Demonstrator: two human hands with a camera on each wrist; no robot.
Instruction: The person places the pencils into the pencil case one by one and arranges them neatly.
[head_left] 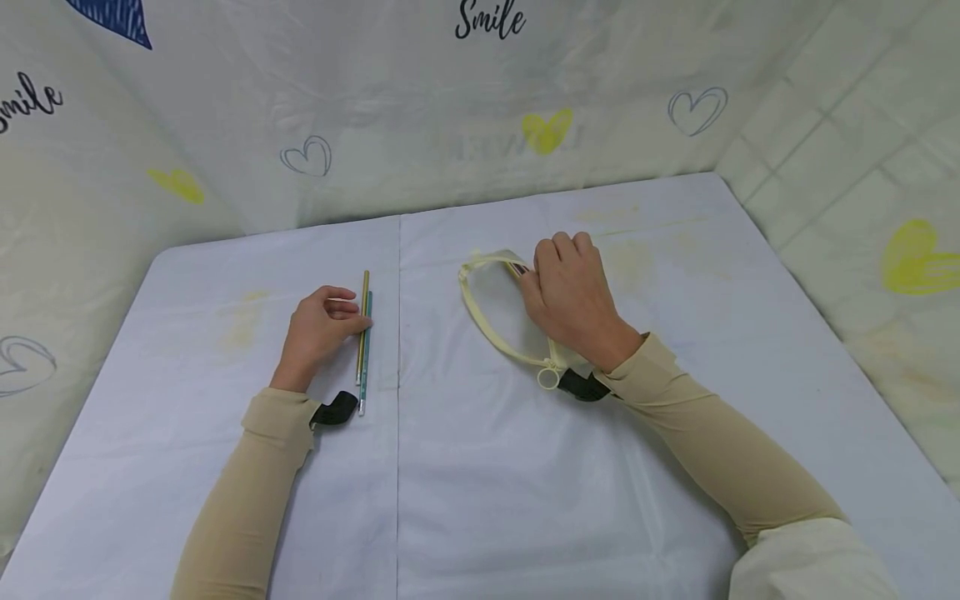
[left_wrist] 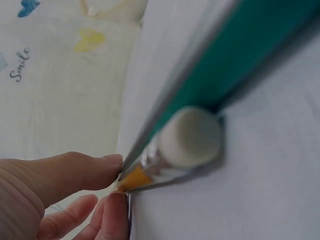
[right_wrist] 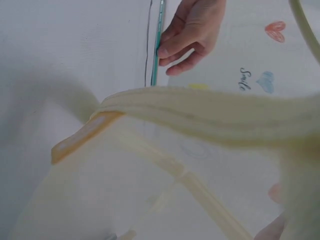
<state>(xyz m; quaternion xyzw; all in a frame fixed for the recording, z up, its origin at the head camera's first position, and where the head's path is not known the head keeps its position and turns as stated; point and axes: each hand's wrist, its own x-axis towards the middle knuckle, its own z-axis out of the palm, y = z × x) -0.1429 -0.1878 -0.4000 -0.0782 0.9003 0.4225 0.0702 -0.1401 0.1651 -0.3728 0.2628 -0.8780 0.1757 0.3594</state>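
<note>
Two pencils lie side by side on the white tabletop: a yellow one and a teal one. My left hand pinches them between thumb and fingertips. The left wrist view shows the yellow pencil's white eraser up close, beside the blurred teal pencil. On the right, my right hand grips the far side of a translucent pouch with a cream zipper edge. A ring pull hangs at its near end. Against the right thumb shows a small dark-striped piece, mostly hidden by the hand.
The white tabletop has a crease line running between the two hands. Behind it hangs a pale sheet printed with hearts and words. Black wrist mounts sit at both sleeves. An orange-edged tab shows at the pouch in the right wrist view.
</note>
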